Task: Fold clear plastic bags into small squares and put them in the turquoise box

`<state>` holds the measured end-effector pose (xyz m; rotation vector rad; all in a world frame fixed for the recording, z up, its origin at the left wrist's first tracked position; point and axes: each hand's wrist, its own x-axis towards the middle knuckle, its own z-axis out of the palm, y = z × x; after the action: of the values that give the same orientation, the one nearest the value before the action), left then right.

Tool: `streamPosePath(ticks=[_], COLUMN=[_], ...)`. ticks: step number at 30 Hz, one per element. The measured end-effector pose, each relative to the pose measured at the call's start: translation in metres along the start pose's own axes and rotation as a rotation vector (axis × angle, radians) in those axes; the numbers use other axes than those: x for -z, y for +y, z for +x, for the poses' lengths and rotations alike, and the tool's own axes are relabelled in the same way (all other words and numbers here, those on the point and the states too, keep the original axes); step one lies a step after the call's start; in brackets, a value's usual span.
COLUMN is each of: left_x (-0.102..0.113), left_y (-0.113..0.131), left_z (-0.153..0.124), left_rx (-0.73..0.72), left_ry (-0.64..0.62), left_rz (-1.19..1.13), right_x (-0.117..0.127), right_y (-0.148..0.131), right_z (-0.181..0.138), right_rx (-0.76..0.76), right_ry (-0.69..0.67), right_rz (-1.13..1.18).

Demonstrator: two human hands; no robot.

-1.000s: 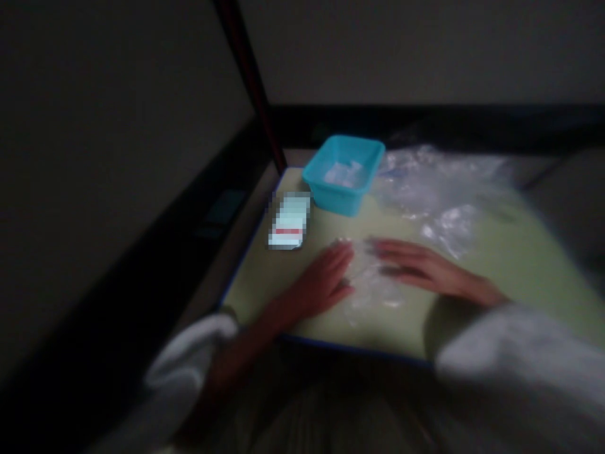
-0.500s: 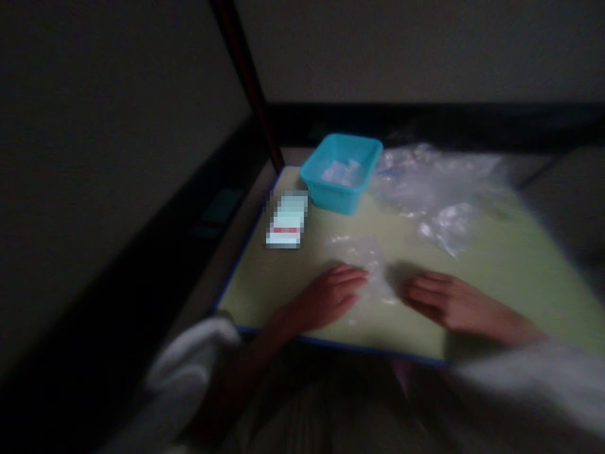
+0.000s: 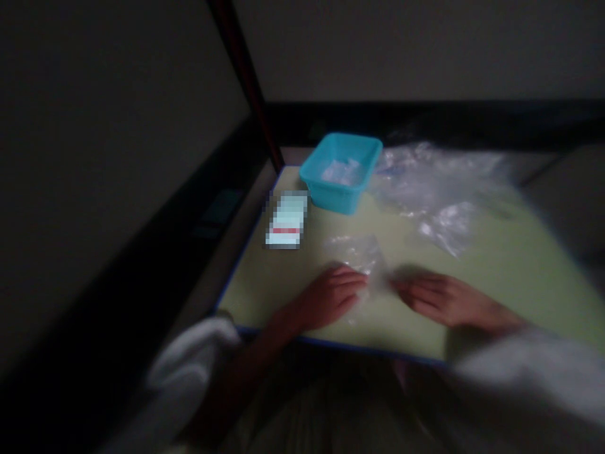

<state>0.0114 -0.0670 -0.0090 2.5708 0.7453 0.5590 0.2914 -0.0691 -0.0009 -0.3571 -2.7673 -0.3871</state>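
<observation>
Clearly, the left hand [image 3: 333, 295] lay unclenched across clear plastic [image 3: 366, 251] at the frame's lower centre. Beside it, the right hand [image 3: 437, 299] curled, its grip unclear.

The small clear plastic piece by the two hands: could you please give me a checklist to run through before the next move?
1. Left hand on the small clear plastic piece: ok, its fingers lie over the near part.
2. Right hand has a firm grip on it: cannot tell, the fingertips at its right side are blurred.
3. Piece lying smooth: not ok, it looks creased.
4. Larger plastic pile apart from the piece: ok, it lies farther back to the right.
5. Phone clear of both hands: ok, it lies beyond the left hand.
6. Teal basket upright: ok.
</observation>
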Motion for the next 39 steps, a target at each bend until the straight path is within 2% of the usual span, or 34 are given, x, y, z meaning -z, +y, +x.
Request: streamPosePath(ticks=[7,14,19,24,30,35,39], left_x=[0.001,0.011,0.014,0.013,0.012,0.011,0.010], left_y=[-0.002,-0.014,-0.017,-0.017,-0.013,-0.011,-0.012], left_z=[-0.002,-0.025,-0.036,-0.039,-0.038,-0.027,-0.021], left_rx=[-0.004,0.239,0.285,0.347,0.595,0.757,0.826], left_ry=[0.006,0.096,0.132,0.236,0.368,0.459,0.499], left_rz=[-0.024,-0.027,-0.037,-0.084,-0.242,-0.424,-0.400], right_x=[-0.013,-0.026,-0.027,-0.020,-0.014,-0.020,-0.033], right_y=[0.020,0.036,0.038,0.043,0.054,0.060,0.060], right_z=[0.003,0.002,0.004,0.016,0.037,0.052,0.057], right_rx=[0.054,-0.070,-0.141,-0.353,-0.684,-0.886,-0.999], right_ry=[-0.012,-0.038,-0.010,-0.039,-0.078,-0.053,0.007], right_rz=[0.000,0.130,0.231,0.446,0.757,0.945,0.970])
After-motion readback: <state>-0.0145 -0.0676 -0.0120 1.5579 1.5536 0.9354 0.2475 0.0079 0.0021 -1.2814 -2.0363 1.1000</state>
